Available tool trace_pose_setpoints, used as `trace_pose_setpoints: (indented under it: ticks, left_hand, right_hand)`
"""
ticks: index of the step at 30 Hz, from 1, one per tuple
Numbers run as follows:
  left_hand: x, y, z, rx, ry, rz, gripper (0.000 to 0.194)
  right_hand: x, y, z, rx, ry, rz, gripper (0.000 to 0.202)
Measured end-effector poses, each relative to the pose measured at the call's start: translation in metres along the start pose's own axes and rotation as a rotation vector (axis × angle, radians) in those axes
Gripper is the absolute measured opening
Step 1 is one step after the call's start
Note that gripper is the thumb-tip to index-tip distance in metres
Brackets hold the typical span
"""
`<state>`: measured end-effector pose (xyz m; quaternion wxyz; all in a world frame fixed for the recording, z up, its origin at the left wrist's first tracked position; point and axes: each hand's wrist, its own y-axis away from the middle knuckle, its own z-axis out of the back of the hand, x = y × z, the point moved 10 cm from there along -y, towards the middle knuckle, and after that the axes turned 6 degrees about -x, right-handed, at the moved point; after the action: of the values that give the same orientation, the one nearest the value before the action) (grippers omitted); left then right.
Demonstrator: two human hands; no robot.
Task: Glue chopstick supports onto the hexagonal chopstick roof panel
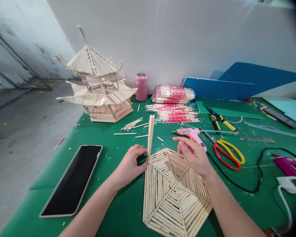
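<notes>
A six-sided panel of wooden sticks (174, 194) lies flat on the green table. At its upper left corner a narrow bundle of sticks (151, 136) stands upright, with the thumb and fingers of my left hand (133, 161) closed on its base. My right hand (193, 154) hovers over the panel's upper right edge, its index finger stretched out and its thumb bent near the other fingers. Nothing shows in my right hand. Just beyond it lies a pink glue gun (191, 133).
A stick pagoda (101, 85) stands at the back left, beside a pink bottle (141, 87) and wrapped stick packs (174, 93). A phone (72, 181) lies left. Red-yellow pliers (227, 154), cutters (218, 120) and a black cable (251, 191) lie right.
</notes>
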<state>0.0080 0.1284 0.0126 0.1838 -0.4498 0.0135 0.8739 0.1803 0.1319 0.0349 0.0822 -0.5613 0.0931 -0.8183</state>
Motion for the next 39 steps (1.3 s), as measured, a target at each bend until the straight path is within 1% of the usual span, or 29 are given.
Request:
trace_pose_setpoints:
  ticks: [3,6,11,19,27,39]
  left_hand:
    - [0.001,-0.001,-0.001,-0.024,-0.023,-0.01,0.018]
    - [0.004,-0.001,0.001,-0.075,-0.054,0.0,0.013]
    - [0.005,-0.001,0.003,-0.158,-0.102,-0.006,0.009]
    - [0.008,0.0,-0.001,-0.152,-0.161,-0.025,0.013]
    - [0.012,0.002,-0.003,-0.142,-0.138,-0.005,0.013]
    - [0.018,0.002,-0.006,-0.121,-0.112,0.016,0.013]
  right_hand:
    - [-0.009,0.004,0.007,-0.065,0.025,-0.003,0.024]
    - [-0.012,0.004,0.012,-0.129,0.033,0.011,0.024]
    - [-0.013,0.003,0.015,-0.168,0.041,0.02,0.024]
    - [-0.011,0.004,0.016,-0.157,0.086,0.068,0.025]
    - [-0.012,0.006,0.004,-0.076,0.143,0.08,0.025]
    - [-0.016,0.005,0.002,-0.065,0.143,0.077,0.028]
